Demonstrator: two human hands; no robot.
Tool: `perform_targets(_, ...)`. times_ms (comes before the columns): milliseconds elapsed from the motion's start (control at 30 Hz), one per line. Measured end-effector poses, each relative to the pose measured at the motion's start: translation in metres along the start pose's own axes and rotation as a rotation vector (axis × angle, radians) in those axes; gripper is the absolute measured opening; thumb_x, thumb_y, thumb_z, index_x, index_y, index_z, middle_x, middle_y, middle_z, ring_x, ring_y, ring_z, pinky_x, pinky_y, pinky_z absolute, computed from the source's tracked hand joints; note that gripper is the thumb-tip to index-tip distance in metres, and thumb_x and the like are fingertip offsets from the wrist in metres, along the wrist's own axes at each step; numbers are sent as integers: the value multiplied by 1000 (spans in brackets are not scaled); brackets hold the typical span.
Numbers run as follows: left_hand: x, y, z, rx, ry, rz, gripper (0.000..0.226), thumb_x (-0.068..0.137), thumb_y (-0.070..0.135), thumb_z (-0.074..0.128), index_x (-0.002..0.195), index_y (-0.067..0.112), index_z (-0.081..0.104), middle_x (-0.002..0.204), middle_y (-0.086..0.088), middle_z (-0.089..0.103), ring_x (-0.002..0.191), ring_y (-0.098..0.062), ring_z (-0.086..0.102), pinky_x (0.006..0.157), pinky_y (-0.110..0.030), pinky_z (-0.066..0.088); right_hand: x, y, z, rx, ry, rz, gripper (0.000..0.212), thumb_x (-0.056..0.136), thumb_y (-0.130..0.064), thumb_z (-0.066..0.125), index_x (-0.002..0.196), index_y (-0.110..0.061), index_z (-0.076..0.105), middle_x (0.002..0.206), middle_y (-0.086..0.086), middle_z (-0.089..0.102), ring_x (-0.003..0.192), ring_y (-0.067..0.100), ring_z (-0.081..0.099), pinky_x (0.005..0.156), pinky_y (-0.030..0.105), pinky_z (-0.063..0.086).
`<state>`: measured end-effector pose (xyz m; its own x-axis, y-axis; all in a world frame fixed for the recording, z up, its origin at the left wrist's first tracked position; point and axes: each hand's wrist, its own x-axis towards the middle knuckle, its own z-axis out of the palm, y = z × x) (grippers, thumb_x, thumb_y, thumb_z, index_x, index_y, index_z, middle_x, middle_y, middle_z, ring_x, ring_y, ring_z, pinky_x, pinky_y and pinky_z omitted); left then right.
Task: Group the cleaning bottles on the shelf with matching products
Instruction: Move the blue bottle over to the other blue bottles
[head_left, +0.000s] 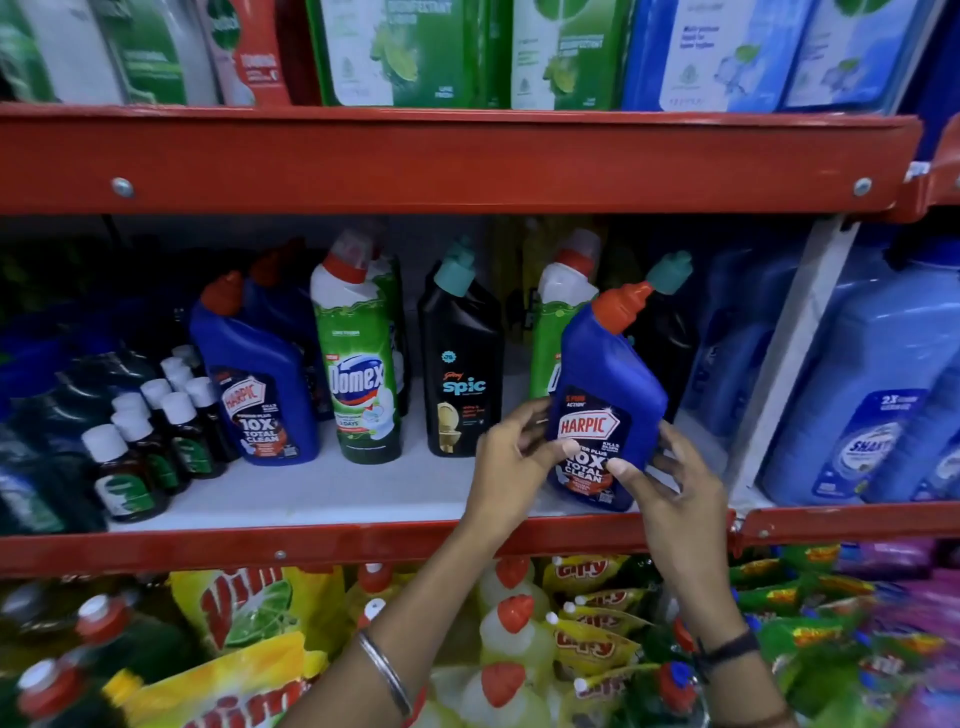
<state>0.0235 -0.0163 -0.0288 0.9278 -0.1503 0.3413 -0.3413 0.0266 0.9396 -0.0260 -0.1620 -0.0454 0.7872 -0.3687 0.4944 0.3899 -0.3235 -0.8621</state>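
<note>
A blue Harpic bottle (610, 374) with a red cap stands tilted on the right part of the middle shelf (332, 493). My left hand (511, 457) grips its lower left side and my right hand (670, 483) grips its lower right side. Further left on the same shelf stand two more blue Harpic bottles (260, 384), then a green Domex bottle (358, 364) and a black Spic bottle (462, 369). Behind the held bottle, a second Domex bottle (550, 322) and a second black bottle with a teal cap (667, 306) are partly hidden.
Small dark bottles with white caps (150, 441) crowd the shelf's left end. Large blue jugs (872, 395) fill the bay to the right, beyond a white divider (789, 353). Red shelf rails (415, 166) run above and below. Yellow pouches and bottles fill the lower shelf.
</note>
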Motion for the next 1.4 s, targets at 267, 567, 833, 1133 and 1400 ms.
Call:
perform_targets(267, -47, 17, -88, -20, 263, 83, 43, 80, 5, 70, 108, 35, 58, 96, 21, 73, 94, 0, 68, 81, -24, 58, -26, -45, 77, 150, -179, 0, 44, 77, -10, 72, 119, -19, 60, 110, -3, 68, 91, -9, 62, 66, 12, 53)
perform_targets(567, -83, 25, -192, 131, 476, 153, 46, 88, 9, 62, 125, 34, 51, 106, 29, 63, 100, 9, 62, 79, -11, 52, -59, -76, 192, 195, -344, -19, 51, 79, -13, 72, 126, -18, 55, 107, -11, 66, 90, -14, 60, 72, 6, 48)
perform_targets(833, -86, 12, -244, 150, 540, 143, 52, 88, 2, 60, 129, 31, 46, 113, 22, 60, 100, 10, 61, 79, -9, 51, -72, -79, 251, 168, -397, -14, 57, 76, -13, 74, 129, -17, 52, 111, -3, 68, 96, 0, 64, 77, 13, 52)
perform_targets(1133, -79, 0, -267, 203, 497, 107, 57, 89, 1, 56, 132, 37, 43, 117, 22, 58, 107, 7, 59, 91, -26, 53, -73, -75, 275, 71, -379, -37, 58, 75, -18, 75, 128, -14, 51, 113, -2, 65, 98, 12, 64, 79, 16, 52)
perform_targets(1400, -77, -5, -258, 290, 554, 141, 54, 89, -1, 52, 134, 25, 37, 136, -3, 45, 120, -11, 51, 94, -35, 54, -71, -71, 270, 63, -426, -19, 55, 77, -18, 74, 127, -14, 51, 114, -3, 63, 99, 11, 63, 77, 6, 49)
